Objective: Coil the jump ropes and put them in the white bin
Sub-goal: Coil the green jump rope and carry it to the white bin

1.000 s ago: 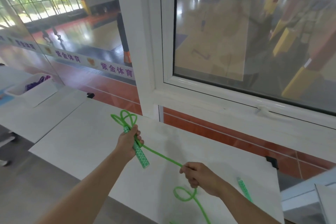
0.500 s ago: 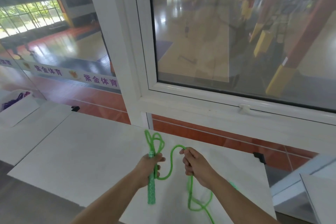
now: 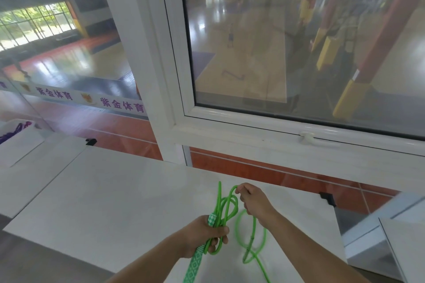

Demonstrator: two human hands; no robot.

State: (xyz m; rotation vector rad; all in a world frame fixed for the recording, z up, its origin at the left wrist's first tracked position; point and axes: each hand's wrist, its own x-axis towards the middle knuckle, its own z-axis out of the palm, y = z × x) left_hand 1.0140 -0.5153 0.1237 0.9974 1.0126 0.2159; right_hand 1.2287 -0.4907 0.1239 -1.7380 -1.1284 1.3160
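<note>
A green jump rope point(image 3: 226, 208) with a green-and-white patterned handle point(image 3: 195, 264) is above the white table point(image 3: 110, 200). My left hand point(image 3: 202, 234) grips the handle together with several loops of the rope. My right hand point(image 3: 255, 202) pinches the top of a fresh loop just right of that bundle. The rest of the rope hangs in loose curls point(image 3: 250, 241) below my right hand and runs off the bottom edge. The white bin point(image 3: 18, 142) stands far left with a purple rope point(image 3: 13, 132) in it.
A white window frame point(image 3: 161, 89) and sill stand right behind the table. A second white table point(image 3: 30, 174) adjoins on the left under the bin. Black corner clips point(image 3: 327, 197) mark the table's far edge. A grey surface point(image 3: 377, 243) sits lower right.
My right hand has brought another loop of rope up and over to the bundle in my left hand. The view has shifted right and the hands have come closer together.
</note>
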